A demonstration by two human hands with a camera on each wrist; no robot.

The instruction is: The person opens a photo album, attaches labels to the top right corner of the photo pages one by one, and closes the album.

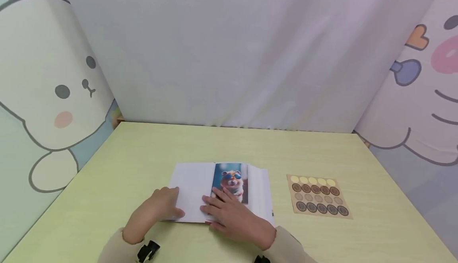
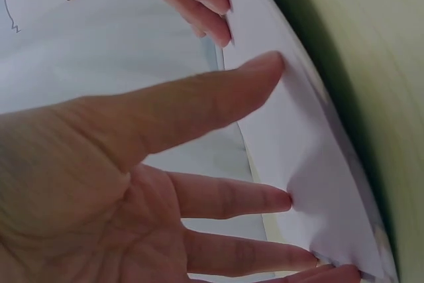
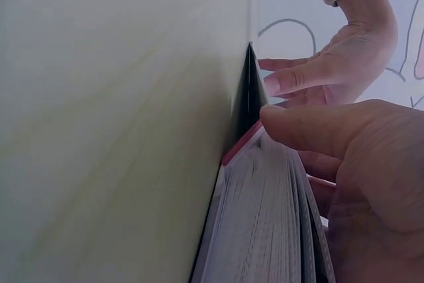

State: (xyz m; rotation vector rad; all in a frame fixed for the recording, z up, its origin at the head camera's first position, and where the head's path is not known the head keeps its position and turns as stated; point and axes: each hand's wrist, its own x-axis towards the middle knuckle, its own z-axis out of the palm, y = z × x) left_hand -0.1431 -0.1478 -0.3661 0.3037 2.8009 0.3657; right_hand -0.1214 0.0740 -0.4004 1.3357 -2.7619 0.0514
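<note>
A photo album (image 1: 191, 189) lies spread on the table, a blank white inside cover on its left. On its right side shows a photo (image 1: 230, 175) of a hamster in blue sunglasses, partly under my right hand (image 1: 237, 217). That hand rests across the photo and the album's inner fold, its fingers extended. At the left edge of the white cover, my left hand (image 1: 157, 207) touches the surface with thumb and spread fingertips. The right wrist view catches the thick stack of album pages (image 3: 255, 217) edge-on, with the red spine edge (image 3: 242, 144) beside them.
To the right of the album lies a brown sheet of round stickers (image 1: 319, 196) in rows. A pale yellow-green table (image 1: 214, 141) extends to a white curtain (image 1: 229, 56) at the back. Cartoon-printed panels (image 1: 39, 68) stand on both sides.
</note>
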